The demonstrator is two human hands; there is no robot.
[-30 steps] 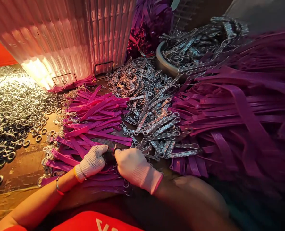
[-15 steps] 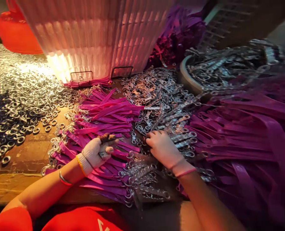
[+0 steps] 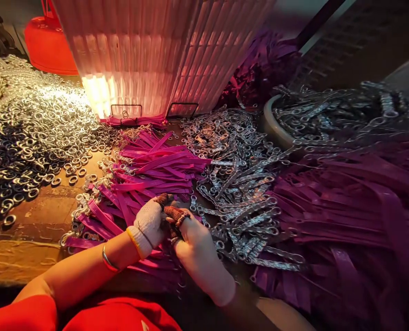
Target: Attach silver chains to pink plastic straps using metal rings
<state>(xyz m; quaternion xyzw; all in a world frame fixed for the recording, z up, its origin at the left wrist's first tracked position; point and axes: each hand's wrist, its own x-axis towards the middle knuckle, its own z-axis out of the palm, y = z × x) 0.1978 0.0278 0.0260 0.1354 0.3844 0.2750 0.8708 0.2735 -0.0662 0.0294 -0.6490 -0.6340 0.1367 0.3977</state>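
My left hand (image 3: 149,224), in a white glove with dark fingertips, meets my right hand (image 3: 197,246) above the purple straps (image 3: 156,186). Both hands have curled, closed fingers pressed close together. Whatever lies between them is hidden by the fingers. Brown coverings wrap the right fingertips. Under and behind the hands, purple straps lie in a fanned pile with metal rings at their left ends. Just right of my right hand are flat silver metal links (image 3: 245,225) with ringed ends.
Loose metal rings (image 3: 35,138) heap on the left of the wooden table (image 3: 18,257). A ribbed translucent panel (image 3: 131,55) stands behind, beside a red lamp shade (image 3: 48,46). At right are a tub (image 3: 276,122) of metal links and more purple straps (image 3: 335,193).
My right hand has moved left from the metal links to meet my left hand. My left fingers, partly spread before, are now curled. The view has shifted slightly.
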